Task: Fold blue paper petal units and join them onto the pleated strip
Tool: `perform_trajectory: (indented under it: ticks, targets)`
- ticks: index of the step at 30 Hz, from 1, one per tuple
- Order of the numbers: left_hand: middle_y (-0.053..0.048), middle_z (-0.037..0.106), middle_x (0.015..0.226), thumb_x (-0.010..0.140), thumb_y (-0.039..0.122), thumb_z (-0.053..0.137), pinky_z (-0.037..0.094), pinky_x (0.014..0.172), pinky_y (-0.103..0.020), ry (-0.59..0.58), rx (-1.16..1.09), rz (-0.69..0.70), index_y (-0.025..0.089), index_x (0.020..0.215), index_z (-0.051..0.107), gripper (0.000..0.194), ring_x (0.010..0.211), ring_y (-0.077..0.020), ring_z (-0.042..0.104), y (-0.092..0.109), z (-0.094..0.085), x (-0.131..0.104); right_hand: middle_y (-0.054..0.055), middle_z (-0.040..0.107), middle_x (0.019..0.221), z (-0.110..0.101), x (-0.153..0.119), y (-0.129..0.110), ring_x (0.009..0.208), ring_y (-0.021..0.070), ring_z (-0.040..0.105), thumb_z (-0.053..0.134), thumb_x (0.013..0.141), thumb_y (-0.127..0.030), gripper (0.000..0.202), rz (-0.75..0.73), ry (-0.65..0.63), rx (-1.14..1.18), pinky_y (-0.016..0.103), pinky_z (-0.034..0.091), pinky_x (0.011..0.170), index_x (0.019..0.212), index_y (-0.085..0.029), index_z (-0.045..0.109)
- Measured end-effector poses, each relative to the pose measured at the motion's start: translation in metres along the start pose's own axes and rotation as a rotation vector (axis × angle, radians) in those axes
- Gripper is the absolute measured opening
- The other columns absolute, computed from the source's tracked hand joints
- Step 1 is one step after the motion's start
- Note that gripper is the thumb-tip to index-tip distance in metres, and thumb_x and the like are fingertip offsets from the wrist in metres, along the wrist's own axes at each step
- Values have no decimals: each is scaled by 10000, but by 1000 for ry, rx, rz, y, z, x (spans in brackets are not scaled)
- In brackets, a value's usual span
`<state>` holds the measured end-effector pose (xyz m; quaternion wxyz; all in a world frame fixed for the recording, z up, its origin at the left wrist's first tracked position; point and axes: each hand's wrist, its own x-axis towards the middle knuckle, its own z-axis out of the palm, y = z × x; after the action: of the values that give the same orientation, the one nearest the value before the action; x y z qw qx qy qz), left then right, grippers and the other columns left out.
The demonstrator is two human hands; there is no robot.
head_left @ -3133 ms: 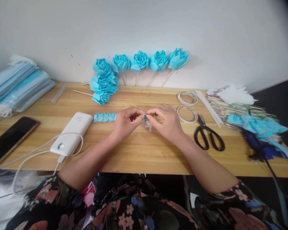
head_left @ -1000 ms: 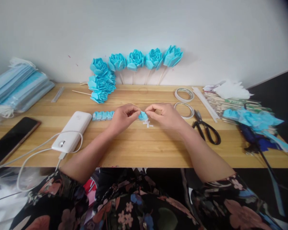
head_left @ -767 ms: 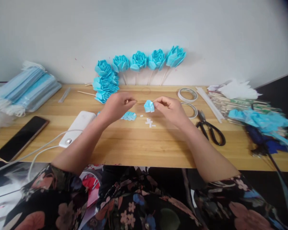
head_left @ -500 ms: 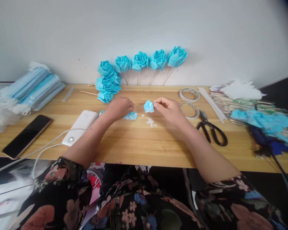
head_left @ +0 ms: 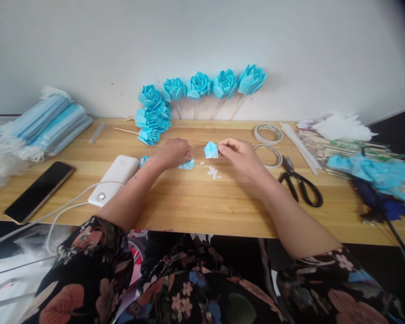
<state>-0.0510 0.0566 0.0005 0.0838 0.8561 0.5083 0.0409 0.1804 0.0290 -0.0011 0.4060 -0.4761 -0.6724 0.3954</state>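
Observation:
Between the thumb and fingers of my right hand (head_left: pixel 239 154) is the edge of a small folded light-blue petal (head_left: pixel 211 150), held just above the table. My left hand (head_left: pixel 175 153) is closed, its fingers curled down over more blue petals (head_left: pixel 188 165) on the wood; whether its fingertips grip anything is hidden. Below the held petal lie several small white tape pieces (head_left: pixel 213 172). Behind my left hand, finished blue flowers (head_left: pixel 150 118) on sticks are piled, and others (head_left: pixel 199 85) lean against the wall.
To the right lie two tape rolls (head_left: pixel 268 134), black-handled pliers (head_left: pixel 300 182), white strips (head_left: pixel 300 148) and a heap of blue material (head_left: pixel 367 168). On the left are stacked face masks (head_left: pixel 47 126), a phone (head_left: pixel 38 191) and a white power bank (head_left: pixel 113 180) with a cable.
My left hand has moved slightly right and down toward the petals beneath it. My right hand still pinches the blue petal, nearly in place. The view has shifted a little.

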Motion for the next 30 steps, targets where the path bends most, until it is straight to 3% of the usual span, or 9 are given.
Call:
perform_trajectory:
  ticks: [3,7,12,16,20,24,27,30]
  targets:
    - [-101,732,871,747,168,581,421,725,-307,96,-106,7,146,746,712,132,842,-230,650,-3,-6,-7,12,691,789,0,0,0,748,145,594,617,814,-349,183,18,14,14,288,439,727,795,-181,686]
    - [-60,756,929,770,231,598,470,785,-300,204,-426,-29,163,763,672,101,874,-201,676,-4,-13,-24,19,721,822,0,0,0,780,152,628,639,801,-359,185,41,34,68,299,463,775,806,-183,695]
    - [-42,741,821,750,246,627,485,693,-275,266,-658,-136,163,737,644,86,750,-167,651,-3,-4,-34,28,737,804,5,-1,-1,769,160,660,685,762,-345,161,79,18,100,308,493,777,786,-187,699]
    - [-37,726,816,748,212,640,501,742,-268,347,-726,-82,156,770,651,61,787,-159,660,-5,4,-32,35,748,806,6,0,7,738,159,668,676,776,-343,169,75,5,44,305,506,742,821,-184,714]
    - [-46,738,865,773,186,626,514,767,-266,366,-772,-32,147,867,675,114,817,-154,675,-5,6,-32,54,770,872,2,3,20,777,202,696,621,813,-251,164,41,37,-319,342,515,748,922,-195,731]
    - [-50,746,912,785,171,628,518,769,-257,380,-788,15,144,918,684,148,811,-142,674,1,8,-35,100,768,1075,-1,3,18,1028,296,682,500,882,-166,281,-191,-28,-706,461,494,915,1008,-206,748]
    - [-41,745,893,788,164,633,508,735,-242,394,-772,19,147,959,689,180,795,-137,675,6,8,-37,107,741,1172,2,-1,5,1122,302,652,462,904,-168,346,-293,39,-636,489,472,976,1148,-200,705]
    - [-38,747,884,792,165,635,502,724,-235,393,-758,19,147,976,687,192,804,-140,681,11,6,-39,90,741,1156,12,-6,-8,1089,268,671,543,890,-243,347,-178,-20,-344,436,524,904,1217,-213,653]
